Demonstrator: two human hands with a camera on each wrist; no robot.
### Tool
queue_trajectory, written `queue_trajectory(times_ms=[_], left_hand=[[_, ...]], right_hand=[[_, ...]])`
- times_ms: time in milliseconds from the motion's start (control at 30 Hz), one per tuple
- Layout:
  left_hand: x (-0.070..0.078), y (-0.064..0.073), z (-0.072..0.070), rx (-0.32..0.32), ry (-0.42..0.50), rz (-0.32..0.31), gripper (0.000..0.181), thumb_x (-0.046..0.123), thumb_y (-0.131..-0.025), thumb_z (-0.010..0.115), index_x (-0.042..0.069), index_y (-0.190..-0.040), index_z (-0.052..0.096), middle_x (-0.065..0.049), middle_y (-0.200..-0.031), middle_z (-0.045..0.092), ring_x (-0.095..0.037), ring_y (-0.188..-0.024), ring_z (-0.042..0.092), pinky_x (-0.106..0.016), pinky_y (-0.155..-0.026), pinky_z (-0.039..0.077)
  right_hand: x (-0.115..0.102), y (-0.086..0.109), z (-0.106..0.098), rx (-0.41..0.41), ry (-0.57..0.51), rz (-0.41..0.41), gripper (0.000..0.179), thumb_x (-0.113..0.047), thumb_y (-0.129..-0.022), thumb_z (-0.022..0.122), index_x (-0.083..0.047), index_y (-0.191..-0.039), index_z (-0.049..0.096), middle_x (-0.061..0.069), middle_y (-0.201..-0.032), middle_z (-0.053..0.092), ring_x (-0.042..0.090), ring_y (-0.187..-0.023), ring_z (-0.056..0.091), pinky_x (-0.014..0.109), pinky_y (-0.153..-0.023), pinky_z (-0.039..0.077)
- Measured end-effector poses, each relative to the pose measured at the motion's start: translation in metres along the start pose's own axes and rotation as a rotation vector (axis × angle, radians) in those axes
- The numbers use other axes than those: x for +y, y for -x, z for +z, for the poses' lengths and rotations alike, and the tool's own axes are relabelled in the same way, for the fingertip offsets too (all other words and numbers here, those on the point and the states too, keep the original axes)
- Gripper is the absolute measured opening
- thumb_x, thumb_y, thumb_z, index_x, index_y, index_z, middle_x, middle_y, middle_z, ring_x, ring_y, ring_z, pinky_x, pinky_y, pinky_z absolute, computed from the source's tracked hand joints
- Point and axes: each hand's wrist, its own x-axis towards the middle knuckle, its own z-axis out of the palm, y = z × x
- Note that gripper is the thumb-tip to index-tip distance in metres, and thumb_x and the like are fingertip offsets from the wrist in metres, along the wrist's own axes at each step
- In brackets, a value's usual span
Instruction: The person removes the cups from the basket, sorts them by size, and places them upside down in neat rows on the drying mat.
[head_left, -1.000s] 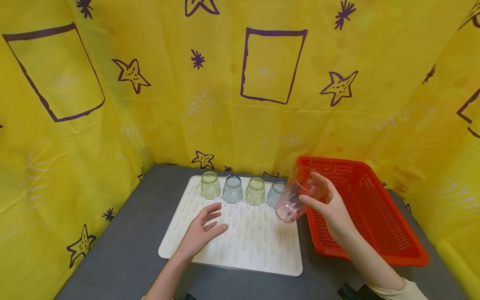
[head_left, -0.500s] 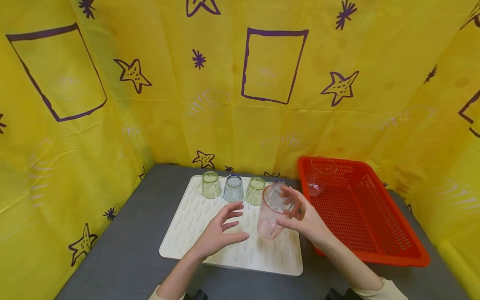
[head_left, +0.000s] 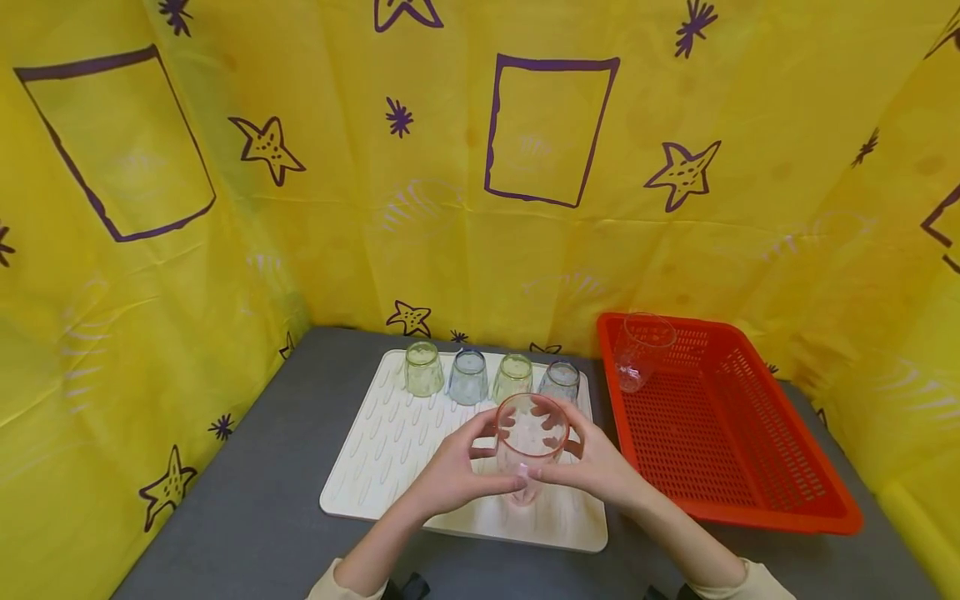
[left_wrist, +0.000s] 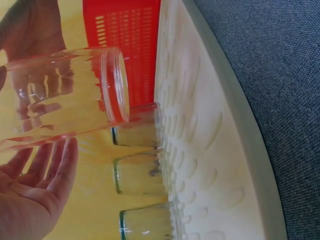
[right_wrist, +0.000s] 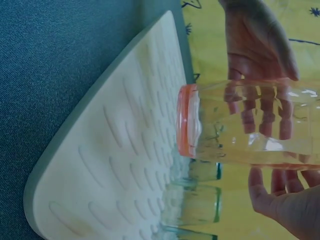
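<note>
A tall clear pink drinking glass [head_left: 528, 442] is upright between both hands, its round opening facing up. My left hand [head_left: 457, 471] holds its left side, thumb at the front and fingers behind. On the other side my right hand [head_left: 596, 458] grips it in the same way. The two thumb tips nearly meet. In the left wrist view, the base of the glass [left_wrist: 112, 87] hangs apart from the white ribbed mat [left_wrist: 215, 150]. Fingers show through the clear wall of the glass [right_wrist: 260, 120] in the right wrist view.
Along the mat's back edge stands a row of small glasses: green [head_left: 423, 371], blue [head_left: 468, 379], green [head_left: 513, 379] and blue [head_left: 559, 382]. A red plastic basket [head_left: 738, 500] sits at the right, with a clear tall glass [head_left: 643, 354] in its back left corner. Yellow patterned cloth [head_left: 450, 250] hangs behind.
My right hand has carried the pink glass left from near the basket to over the mat, turning it from tilted to upright. The left hand has moved right and taken hold of it.
</note>
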Motion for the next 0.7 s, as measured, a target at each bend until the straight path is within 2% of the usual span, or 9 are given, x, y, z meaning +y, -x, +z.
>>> queue_trajectory(times_ms=[100,200,267,400,533,633,700], left_hand=[[0.002,0.000,0.001,0.012,-0.003,0.003,0.067,0.027,-0.072,0.079,0.022,-0.130,0.046,0.003,-0.117,0.055,-0.014,-0.108,0.051,-0.042,-0.088,0.046],[-0.001,0.001,0.001,0.027,-0.008,-0.003,0.066,0.030,-0.071,0.079,0.024,-0.128,0.046,0.005,-0.114,0.056,-0.013,-0.106,0.053,-0.039,-0.086,0.048],[-0.006,0.001,0.002,0.040,-0.003,-0.001,0.065,0.033,-0.070,0.080,0.027,-0.126,0.047,0.007,-0.113,0.056,-0.013,-0.105,0.054,-0.036,-0.085,0.049],[-0.014,0.001,0.003,0.065,0.058,0.009,0.067,0.032,-0.069,0.081,0.028,-0.127,0.047,0.008,-0.117,0.055,-0.016,-0.108,0.053,-0.032,-0.083,0.049],[-0.017,0.000,0.003,0.076,0.217,0.029,0.068,0.019,-0.072,0.079,0.019,-0.131,0.044,-0.003,-0.124,0.054,-0.019,-0.112,0.051,-0.033,-0.084,0.049],[-0.017,-0.001,0.003,0.078,0.387,0.032,0.067,0.007,-0.075,0.075,0.010,-0.132,0.041,-0.015,-0.127,0.050,-0.026,-0.114,0.050,-0.035,-0.086,0.049],[-0.017,-0.001,0.003,0.089,0.483,0.020,0.066,0.003,-0.076,0.072,0.006,-0.133,0.039,-0.019,-0.129,0.048,-0.032,-0.117,0.047,-0.036,-0.087,0.048]], right_hand=[[0.000,0.001,0.002,-0.003,-0.001,0.000,0.074,-0.022,-0.073,0.078,-0.031,-0.135,0.039,-0.002,-0.127,0.046,0.019,-0.116,0.042,0.049,-0.095,0.038],[-0.001,0.001,0.004,-0.006,-0.004,-0.006,0.074,-0.022,-0.073,0.078,-0.031,-0.135,0.039,-0.001,-0.127,0.046,0.020,-0.117,0.041,0.049,-0.094,0.039],[-0.001,0.001,0.004,-0.011,-0.015,-0.006,0.074,-0.021,-0.073,0.078,-0.031,-0.135,0.039,-0.002,-0.129,0.044,0.021,-0.118,0.041,0.046,-0.092,0.041],[-0.001,0.000,0.004,-0.005,-0.024,-0.068,0.074,-0.019,-0.074,0.077,-0.025,-0.137,0.038,0.000,-0.133,0.043,0.022,-0.120,0.041,0.038,-0.094,0.042],[0.000,-0.001,0.002,0.009,-0.066,-0.141,0.071,-0.013,-0.077,0.074,-0.019,-0.138,0.037,0.005,-0.134,0.042,0.025,-0.117,0.041,0.032,-0.095,0.041],[0.003,-0.001,0.002,0.017,-0.085,-0.164,0.069,-0.010,-0.078,0.071,-0.017,-0.138,0.038,0.005,-0.133,0.042,0.026,-0.115,0.041,0.034,-0.095,0.041],[0.006,0.000,0.002,0.027,-0.069,-0.164,0.068,-0.010,-0.078,0.072,-0.016,-0.137,0.038,0.005,-0.131,0.044,0.026,-0.113,0.042,0.037,-0.095,0.042]])
